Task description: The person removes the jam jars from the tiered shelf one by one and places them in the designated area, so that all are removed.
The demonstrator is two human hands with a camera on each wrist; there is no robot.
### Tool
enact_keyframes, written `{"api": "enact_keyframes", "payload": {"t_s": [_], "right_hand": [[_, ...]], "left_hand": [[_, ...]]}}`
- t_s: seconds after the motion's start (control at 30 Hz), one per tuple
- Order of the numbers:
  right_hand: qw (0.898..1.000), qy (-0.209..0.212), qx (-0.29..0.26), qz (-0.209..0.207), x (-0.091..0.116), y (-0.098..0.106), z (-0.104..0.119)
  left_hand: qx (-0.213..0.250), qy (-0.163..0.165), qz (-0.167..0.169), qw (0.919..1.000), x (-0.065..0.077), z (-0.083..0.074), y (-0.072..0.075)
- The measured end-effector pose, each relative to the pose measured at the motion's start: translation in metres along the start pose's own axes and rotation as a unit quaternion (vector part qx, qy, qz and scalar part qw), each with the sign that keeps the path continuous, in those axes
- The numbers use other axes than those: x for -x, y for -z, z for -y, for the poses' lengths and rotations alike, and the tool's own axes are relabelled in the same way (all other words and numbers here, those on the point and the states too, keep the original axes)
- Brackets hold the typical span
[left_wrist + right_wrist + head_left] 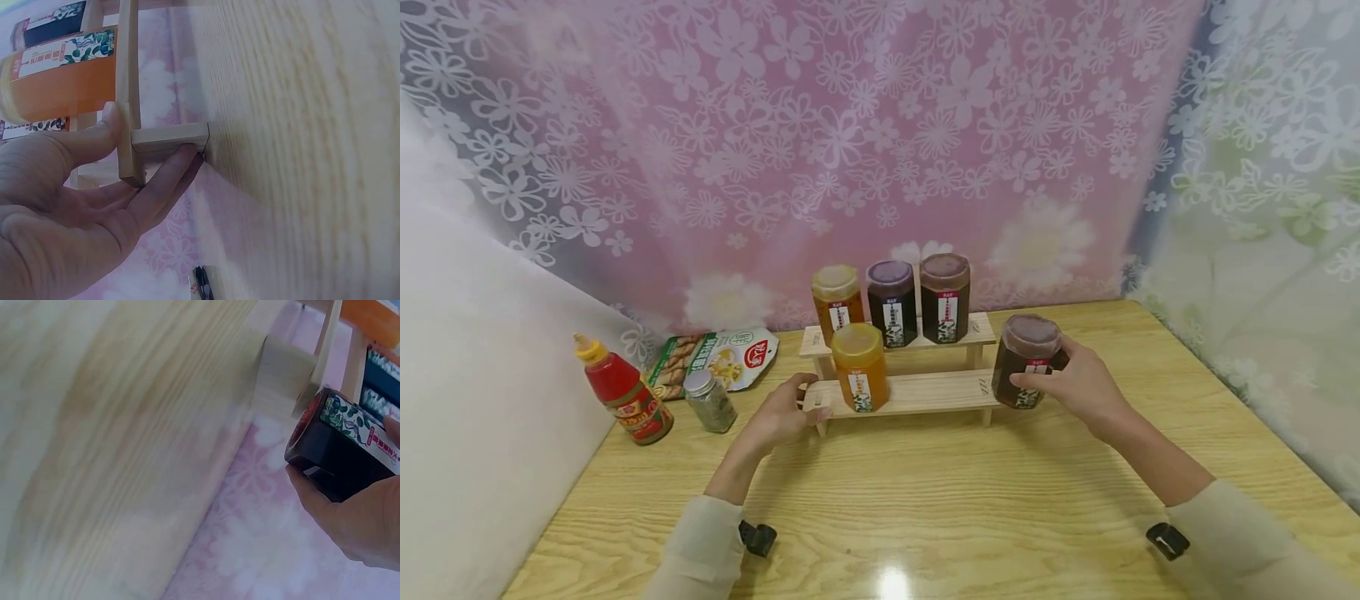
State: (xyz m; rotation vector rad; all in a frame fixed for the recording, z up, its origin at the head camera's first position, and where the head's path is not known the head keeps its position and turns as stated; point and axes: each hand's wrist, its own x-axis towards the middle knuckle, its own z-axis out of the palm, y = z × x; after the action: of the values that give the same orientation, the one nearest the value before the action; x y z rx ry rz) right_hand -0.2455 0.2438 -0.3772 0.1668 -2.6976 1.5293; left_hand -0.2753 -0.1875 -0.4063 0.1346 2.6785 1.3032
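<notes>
My left hand point(781, 415) grips the left end of the lower shelf of a two-tier wooden rack point(936, 390). In the left wrist view the thumb lies along the shelf edge, and the fingers reach underneath to the rack's leg point(172, 136). A dark six-sided jar point(1010, 367) is held by my right hand point(1081, 388) at the lower shelf's right end. Its base shows in the right wrist view, close by the shelf end. An orange honey jar point(861, 371) stands toward the left on that same shelf.
Along the upper shelf stand an amber jar point(837, 287) and two dark jars, one purple-lidded point(891, 292), one brown-lidded point(945, 296). Left of the rack are a red sauce bottle point(628, 396), a small shaker point(709, 402) and food packets point(737, 354). A flowered curtain point(880, 167) hangs behind.
</notes>
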Motion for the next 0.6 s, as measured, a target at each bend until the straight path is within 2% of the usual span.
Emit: {"api": "enact_keyframes", "payload": {"t_s": [0.23,0.6], "right_hand": [[1.000,-0.021,-0.011,-0.014,0.001,0.021,-0.021],[0.998,-0.043,0.043,-0.026,-0.001,0.050,-0.050]], "left_hand": [[0.002,-0.001,0.006,1.0000,0.000,0.000,0.000],[0.002,0.002,0.001,1.0000,-0.001,0.002,0.000]]}}
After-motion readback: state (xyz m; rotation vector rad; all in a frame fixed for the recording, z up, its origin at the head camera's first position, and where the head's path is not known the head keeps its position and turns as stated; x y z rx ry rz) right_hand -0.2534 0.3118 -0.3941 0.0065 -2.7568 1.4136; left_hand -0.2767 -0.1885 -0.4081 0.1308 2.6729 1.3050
